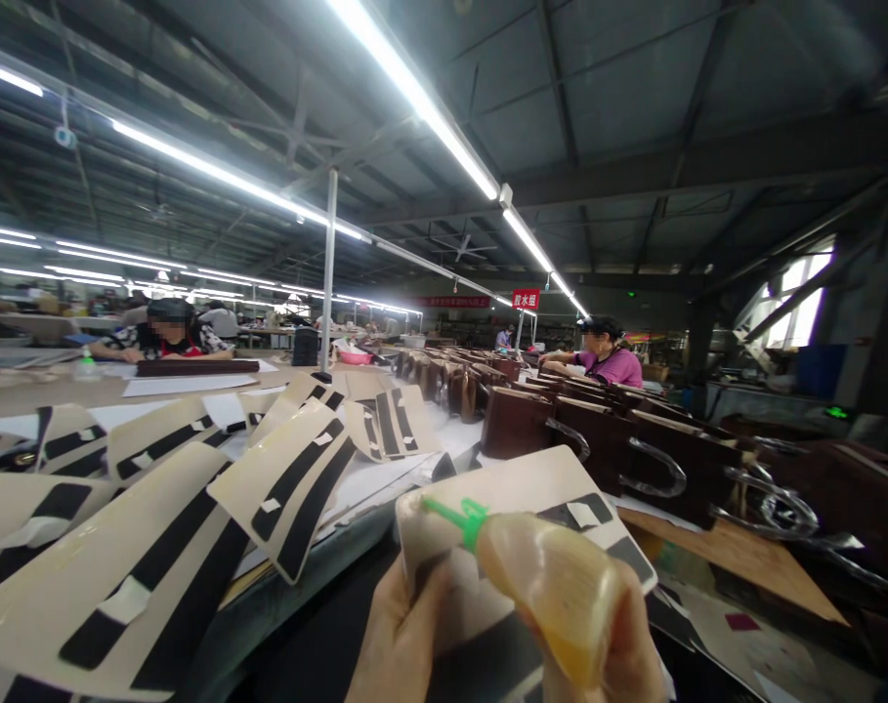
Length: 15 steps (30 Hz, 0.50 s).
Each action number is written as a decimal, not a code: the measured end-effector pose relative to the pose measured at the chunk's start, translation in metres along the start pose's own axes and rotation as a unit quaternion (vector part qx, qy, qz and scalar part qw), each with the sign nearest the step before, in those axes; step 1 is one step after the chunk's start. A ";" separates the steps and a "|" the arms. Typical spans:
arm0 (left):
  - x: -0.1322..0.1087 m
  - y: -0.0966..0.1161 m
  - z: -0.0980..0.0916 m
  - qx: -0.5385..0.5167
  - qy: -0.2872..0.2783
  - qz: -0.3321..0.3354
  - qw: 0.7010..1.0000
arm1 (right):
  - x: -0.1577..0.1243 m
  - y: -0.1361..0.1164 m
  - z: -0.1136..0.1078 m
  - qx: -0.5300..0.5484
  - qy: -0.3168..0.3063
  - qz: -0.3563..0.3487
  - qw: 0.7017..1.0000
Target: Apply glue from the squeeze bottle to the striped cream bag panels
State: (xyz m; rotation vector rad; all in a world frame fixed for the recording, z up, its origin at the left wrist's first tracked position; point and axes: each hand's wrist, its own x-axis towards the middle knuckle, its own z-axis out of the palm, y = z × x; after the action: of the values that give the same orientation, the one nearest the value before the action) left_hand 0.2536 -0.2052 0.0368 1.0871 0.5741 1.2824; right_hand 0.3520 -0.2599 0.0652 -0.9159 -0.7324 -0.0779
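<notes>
My right hand (626, 640) is wrapped round a translucent squeeze bottle (546, 566) of amber liquid, likely glue, tilted with its green nozzle (454, 517) pointing left. The nozzle tip is over the upper left corner of a cream panel (517, 483); whether it touches I cannot tell. My left hand (403, 625) grips that panel by its left edge, thumb on the face. Black strips and a small white tab (582, 515) show on the panel. To the left lie several similar cream panels with black strips, the nearest a large panel (113, 547).
Rows of dark brown bags (517, 420) with clear-wrapped handles stand on the right of the table, beside a brown board (751, 561). Across the table sit one person (169, 337) at left and another in a purple top (615, 366). A white post (330, 273) rises behind the panels.
</notes>
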 end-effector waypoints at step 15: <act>0.000 -0.003 -0.017 0.091 0.094 -0.007 0.991 | 0.001 0.012 -0.009 -0.101 0.038 -0.019 0.994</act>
State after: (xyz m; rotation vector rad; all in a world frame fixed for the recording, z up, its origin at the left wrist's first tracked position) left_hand 0.2409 -0.1996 0.0267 1.1154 0.8515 1.3490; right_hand 0.3623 -0.2591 0.0543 -1.0861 -0.6787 -0.2231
